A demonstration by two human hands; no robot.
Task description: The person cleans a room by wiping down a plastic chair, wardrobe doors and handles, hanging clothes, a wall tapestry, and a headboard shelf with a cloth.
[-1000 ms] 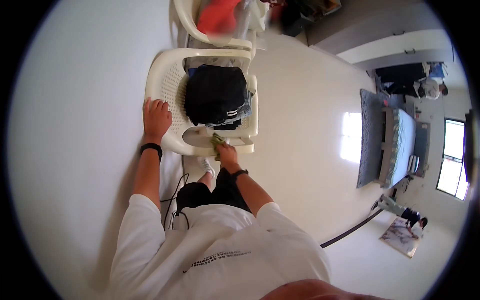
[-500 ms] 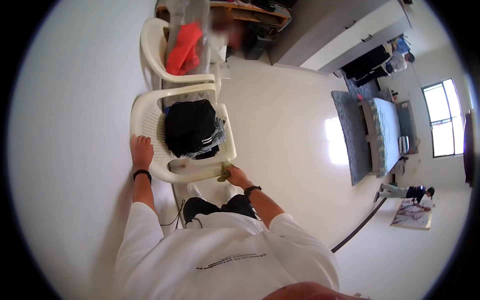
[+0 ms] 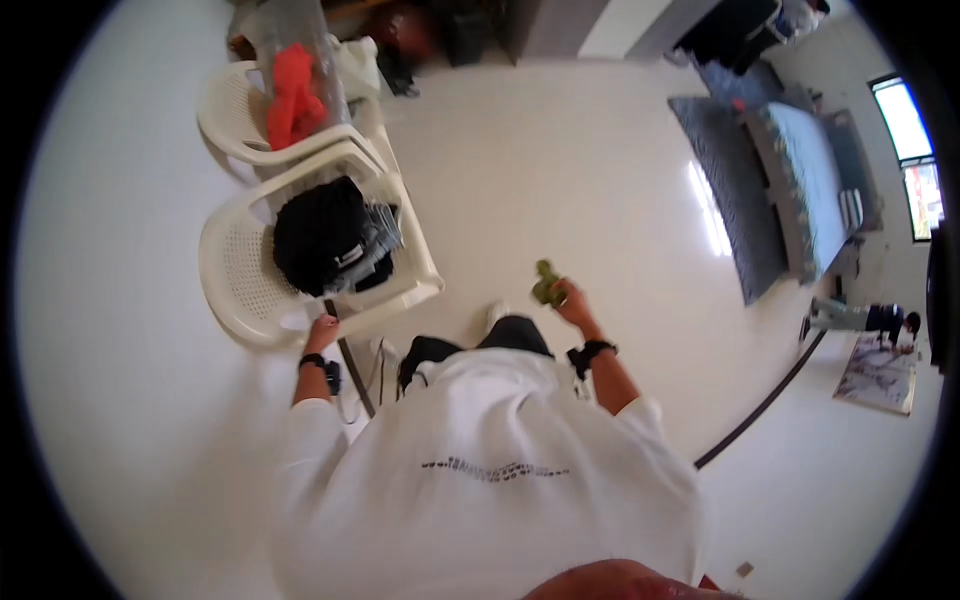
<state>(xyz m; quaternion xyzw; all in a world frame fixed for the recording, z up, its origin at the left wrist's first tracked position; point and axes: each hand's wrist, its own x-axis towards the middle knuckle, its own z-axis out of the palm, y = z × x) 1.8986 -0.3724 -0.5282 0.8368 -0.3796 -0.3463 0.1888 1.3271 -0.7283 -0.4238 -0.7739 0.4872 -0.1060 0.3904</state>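
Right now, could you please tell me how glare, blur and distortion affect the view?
In the head view, fisheye distortion curves the edges; the window is largely washed out; a glare patch lies beside the grey rug; the reddish shape at the top is blurred; the green cloth in the right hand is recognisable.

Cropped, blurred, unclear
The top edge crops the wardrobe [image 3: 620, 28] and a person [image 3: 798, 16]; lettering [image 3: 495, 469] is illegible; left grip's [image 3: 324, 326] contact with the chair [image 3: 245, 275] is unclear.
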